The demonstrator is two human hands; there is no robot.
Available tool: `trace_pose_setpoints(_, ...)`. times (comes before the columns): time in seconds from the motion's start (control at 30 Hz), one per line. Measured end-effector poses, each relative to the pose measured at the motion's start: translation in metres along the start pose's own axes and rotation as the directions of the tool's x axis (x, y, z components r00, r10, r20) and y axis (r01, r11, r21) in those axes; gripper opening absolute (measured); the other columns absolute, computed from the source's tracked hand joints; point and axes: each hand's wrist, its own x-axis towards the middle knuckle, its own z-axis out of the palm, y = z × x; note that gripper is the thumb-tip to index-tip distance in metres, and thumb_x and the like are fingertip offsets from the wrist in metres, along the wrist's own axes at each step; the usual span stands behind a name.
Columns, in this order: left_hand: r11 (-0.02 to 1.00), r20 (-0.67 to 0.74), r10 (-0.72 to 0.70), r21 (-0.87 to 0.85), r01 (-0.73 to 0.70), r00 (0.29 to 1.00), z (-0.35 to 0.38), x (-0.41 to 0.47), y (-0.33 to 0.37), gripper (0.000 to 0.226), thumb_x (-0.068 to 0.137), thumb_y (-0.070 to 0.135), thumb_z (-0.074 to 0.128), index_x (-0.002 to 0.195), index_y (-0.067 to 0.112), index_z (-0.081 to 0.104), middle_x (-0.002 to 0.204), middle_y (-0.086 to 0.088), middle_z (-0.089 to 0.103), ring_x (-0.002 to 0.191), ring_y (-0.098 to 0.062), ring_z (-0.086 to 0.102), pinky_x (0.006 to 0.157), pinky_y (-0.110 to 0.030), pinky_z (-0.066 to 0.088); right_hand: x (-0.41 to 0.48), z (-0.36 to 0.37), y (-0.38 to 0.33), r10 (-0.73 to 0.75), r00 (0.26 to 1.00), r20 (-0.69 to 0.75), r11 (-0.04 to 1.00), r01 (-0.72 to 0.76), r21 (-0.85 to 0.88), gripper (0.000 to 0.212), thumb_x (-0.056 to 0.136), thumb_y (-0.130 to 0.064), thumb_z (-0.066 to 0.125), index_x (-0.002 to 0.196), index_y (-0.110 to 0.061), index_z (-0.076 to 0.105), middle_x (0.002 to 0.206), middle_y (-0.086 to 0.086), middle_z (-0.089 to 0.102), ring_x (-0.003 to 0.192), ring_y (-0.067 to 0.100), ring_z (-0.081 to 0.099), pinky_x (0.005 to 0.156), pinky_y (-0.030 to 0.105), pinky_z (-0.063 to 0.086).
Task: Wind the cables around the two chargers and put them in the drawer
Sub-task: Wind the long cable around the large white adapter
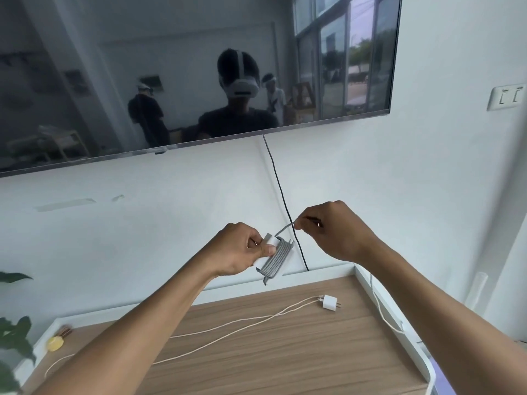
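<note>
Centre of frame, raised above the wooden cabinet top: first charger, gripped at its left side by the left hand, fingers and thumb curled round the white body. Wrapped in tight grey turns laid side by side, slanting from upper right down to lower left. Leaves only a short tail of grey cable, rising up and to the right from the brick's top edge into the right hand, pinched there between thumb and fingertips. Right hand just beside the brick, above and to its right, with the tail drawn nearly straight between the two.

Probably calls for one last pass or a tuck of the end under the turns, led by the right hand, with the left as steady anchor.

Right of centre and lower, flat on the wood: second charger, prongs pointing right, untouched, with its cream cable trailing loose toward the lower left. Nearer the right hand than the left.

No drawer in view.

On the wall behind: dark television, with a black cord hanging below it.
</note>
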Motion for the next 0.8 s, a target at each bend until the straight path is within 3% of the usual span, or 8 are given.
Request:
trace_pose_setpoints(0.1, 0.984, -0.025, -0.058, -0.168, 0.053, 0.998, 0.002, 0.003, 0.0, 0.034, 0.087, 0.042, 0.067, 0.091, 0.009, 0.071, 0.083, -0.005, 0.069, 0.068, -0.016, 0.072, 0.076, -0.033, 0.057, -0.007, 0.006, -0.011, -0.013, 1.0, -0.019, 0.998, 0.012, -0.059, 0.022, 0.092, -0.023, 0.05, 0.083, -0.024, 0.069, 0.055, -0.015, 0.052, 0.055, 0.009, 0.048, 0.055, 0.028, 0.04)
trace_pose_setpoints(0.2, 0.937, -0.049, -0.145, -0.328, 0.122, 0.988, 0.002, 0.012, -0.002, 0.038, 0.086, 0.042, 0.068, 0.087, 0.004, 0.07, 0.086, -0.01, 0.072, 0.069, -0.02, 0.074, 0.077, -0.033, 0.061, -0.017, 0.018, -0.021, -0.053, 0.995, -0.085, 0.994, 0.045, -0.101, 0.024, 0.092, -0.027, 0.047, 0.079, -0.016, 0.063, 0.062, -0.002, 0.058, 0.063, 0.026, 0.052, 0.058, 0.037, 0.049)
trace_pose_setpoints(0.33, 0.87, -0.076, -0.229, -0.463, 0.169, 0.971, 0.003, 0.019, -0.003, 0.039, 0.087, 0.039, 0.068, 0.081, 0.0, 0.068, 0.078, -0.012, 0.071, 0.063, -0.022, 0.072, 0.074, -0.034, 0.061, -0.029, 0.038, -0.029, -0.053, 0.986, -0.155, 0.997, 0.044, -0.061, 0.028, 0.094, -0.026, 0.046, 0.07, -0.014, 0.054, 0.055, -0.003, 0.045, 0.059, 0.025, 0.046, 0.051, 0.035, 0.038)
trace_pose_setpoints(0.43, 0.762, -0.066, -0.271, -0.625, 0.172, 0.96, 0.004, 0.021, -0.001, 0.037, 0.09, 0.035, 0.065, 0.069, 0.005, 0.059, 0.069, -0.012, 0.063, 0.054, -0.021, 0.067, 0.064, -0.031, 0.061, -0.034, 0.052, -0.028, -0.037, 0.982, -0.184, 0.999, 0.034, -0.02, 0.022, 0.09, -0.02, 0.045, 0.07, -0.011, 0.048, 0.058, 0.004, 0.046, 0.06, 0.026, 0.043, 0.05, 0.033, 0.032)
trace_pose_setpoints(0.67, 0.568, -0.015, -0.352, -0.798, 0.201, 0.936, 0.0, 0.024, -0.001, 0.048, 0.088, 0.037, 0.067, 0.1, -0.01, 0.067, 0.073, -0.012, 0.065, 0.06, -0.028, 0.068, 0.065, -0.032, 0.062, -0.042, 0.075, -0.032, -0.051, 0.973, -0.224, 0.996, 0.067, 0.063, 0.033, 0.095, -0.026, 0.046, 0.065, -0.016, 0.037, 0.053, -0.002, 0.035, 0.056, 0.023, 0.036, 0.051, 0.041, 0.037)
trace_pose_setpoints(0.8, 0.548, 0.01, -0.34, -0.81, 0.207, 0.94, 0.0, 0.022, 0.002, 0.048, 0.088, 0.037, 0.067, 0.102, -0.009, 0.067, 0.077, -0.014, 0.067, 0.055, -0.023, 0.069, 0.06, -0.029, 0.061, -0.046, 0.087, -0.036, -0.055, 0.968, -0.245, 0.992, 0.081, 0.097, 0.031, 0.097, -0.027, 0.045, 0.067, -0.018, 0.039, 0.055, -0.002, 0.036, 0.056, 0.023, 0.036, 0.051, 0.04, 0.036)
